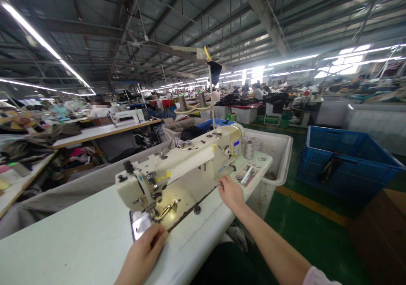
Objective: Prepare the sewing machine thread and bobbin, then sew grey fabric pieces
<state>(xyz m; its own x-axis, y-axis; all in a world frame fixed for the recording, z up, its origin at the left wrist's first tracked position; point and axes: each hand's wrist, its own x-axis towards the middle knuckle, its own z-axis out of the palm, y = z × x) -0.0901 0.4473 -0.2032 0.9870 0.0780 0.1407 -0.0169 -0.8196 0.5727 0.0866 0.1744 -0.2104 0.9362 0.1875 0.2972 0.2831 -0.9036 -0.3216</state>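
A cream industrial sewing machine point(190, 149) stands on a pale green table point(79, 234). My left hand point(146, 248) rests at the table's front beside the shiny needle plate point(141, 225). Its fingers are curled in towards the thumb, and whatever they may hold is hidden. Further right, my right hand point(232, 194) touches the front edge of the machine bed below the control panel point(236, 144). Its fingers are bent and pressed together; something small may be in them, but I cannot make it out. A small black knob point(197, 209) sits on the bed between both hands.
A grey thread cone point(249, 150) and a small parts tray point(247, 174) are right of the machine. Beyond stand a white bin point(285, 149) and a blue crate point(336, 171). Two thread cones top a stand point(212, 90) behind. Another sewing machine point(127, 116) is at left.
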